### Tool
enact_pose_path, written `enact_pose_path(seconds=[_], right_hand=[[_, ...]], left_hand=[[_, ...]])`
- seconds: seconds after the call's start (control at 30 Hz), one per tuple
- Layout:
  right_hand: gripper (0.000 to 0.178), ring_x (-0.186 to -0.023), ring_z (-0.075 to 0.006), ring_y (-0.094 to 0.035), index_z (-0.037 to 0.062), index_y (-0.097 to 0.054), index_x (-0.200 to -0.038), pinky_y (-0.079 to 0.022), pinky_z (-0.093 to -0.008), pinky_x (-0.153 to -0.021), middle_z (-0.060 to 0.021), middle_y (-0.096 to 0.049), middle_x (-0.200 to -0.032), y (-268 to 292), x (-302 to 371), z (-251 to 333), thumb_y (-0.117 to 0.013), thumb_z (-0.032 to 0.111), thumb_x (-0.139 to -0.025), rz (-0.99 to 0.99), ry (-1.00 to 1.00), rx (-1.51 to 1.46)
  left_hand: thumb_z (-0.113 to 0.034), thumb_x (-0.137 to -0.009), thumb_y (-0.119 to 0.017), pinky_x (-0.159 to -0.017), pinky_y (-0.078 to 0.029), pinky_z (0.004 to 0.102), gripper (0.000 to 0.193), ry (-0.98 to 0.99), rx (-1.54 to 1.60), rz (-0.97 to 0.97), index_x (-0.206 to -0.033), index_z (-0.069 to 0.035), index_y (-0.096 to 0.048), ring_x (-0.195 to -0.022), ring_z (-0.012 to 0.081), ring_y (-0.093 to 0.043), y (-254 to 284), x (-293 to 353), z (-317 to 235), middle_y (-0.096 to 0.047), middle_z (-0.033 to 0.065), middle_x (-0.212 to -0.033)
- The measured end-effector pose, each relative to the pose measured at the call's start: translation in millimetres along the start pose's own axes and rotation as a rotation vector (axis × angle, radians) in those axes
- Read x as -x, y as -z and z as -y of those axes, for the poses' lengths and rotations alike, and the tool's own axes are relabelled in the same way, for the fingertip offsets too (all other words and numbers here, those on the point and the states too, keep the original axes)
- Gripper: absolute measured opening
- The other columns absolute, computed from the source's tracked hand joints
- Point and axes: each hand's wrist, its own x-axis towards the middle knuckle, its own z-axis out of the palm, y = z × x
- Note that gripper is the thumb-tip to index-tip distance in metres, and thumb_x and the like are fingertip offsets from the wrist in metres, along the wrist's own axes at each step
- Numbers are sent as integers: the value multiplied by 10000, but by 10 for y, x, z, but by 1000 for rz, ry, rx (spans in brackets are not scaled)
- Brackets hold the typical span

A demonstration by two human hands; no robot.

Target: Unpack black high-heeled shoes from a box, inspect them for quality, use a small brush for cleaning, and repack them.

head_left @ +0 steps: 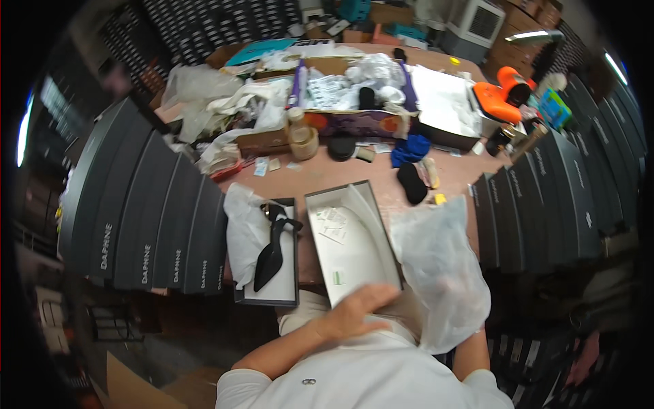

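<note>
My left hand (357,310) lies flat, fingers apart, on the near edge of an open white-lined shoe box (371,225) that holds a few paper slips. To its left a second shallow box (289,296) holds a black high-heeled shoe (272,253) and some white wrapping. A translucent plastic bag (443,273) stands raised at the right of the open box. My right forearm runs up under the bag, which covers the hand itself.
Rows of black shoe boxes flank the table on the left (150,225) and right (545,198). Behind lie a tape roll (304,141), a blue cloth (411,148), a black insole (411,183), orange shoes (495,102) and a cluttered cardboard box (354,123).
</note>
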Motion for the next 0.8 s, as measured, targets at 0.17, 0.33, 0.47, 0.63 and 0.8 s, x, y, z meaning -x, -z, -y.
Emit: enact_pose_path(seconds=[0.17, 0.33, 0.47, 0.63, 0.8], right_hand=[[504, -1128, -236, -558, 13, -454, -1346, -470, -351, -935, -178, -515, -1312, -97, -268, -713, -607, 153, -887, 59, 130, 463], [517, -1124, -236, -560, 13, -450, -1351, -473, -351, -929, -184, -514, -1313, -556, -736, -1175, -615, 153, -881, 69, 272, 645], [528, -1121, -236, -562, 12, -447, -1355, -476, -350, -925, -189, -513, -1313, -574, -147, -1153, -621, 153, -876, 113, 346, 649], [679, -1239, -245, -491, 13, -381, -1405, -421, -340, -991, -201, -438, -1406, -112, 66, 400, -688, 196, -827, 790, -297, 416], [765, -1103, -290, -591, -5, -308, -1440, -466, -352, -942, -216, -479, -1364, -544, -937, 879, -685, 312, -855, 195, 302, 57]], left_hand=[[-268, -774, -751, -993, -410, 417, 734, 687, -701, -624, -1346, 47, -417, -1192, 397, -483, 995, 570, 921, -470, 266, -1304], [-257, -764, -737, -816, -503, 371, 496, 1041, -177, -432, -1110, 79, -621, -900, 317, -669, 1314, 1027, 1582, -676, 239, -984], [-195, -769, -757, -751, -512, 331, 431, 855, -212, -637, -1082, 71, -628, -831, 242, -677, 1381, 962, 1156, -692, 193, -900], [-82, -782, -741, -777, -500, 281, 325, 606, -148, -577, -1070, 25, -638, -845, 208, -640, 1259, 860, 538, -663, 130, -964], [-161, -752, -732, -1010, -380, 452, 349, 245, -432, -129, -1070, -34, -663, -968, 241, -596, 1027, 657, 196, -636, 103, -956]])
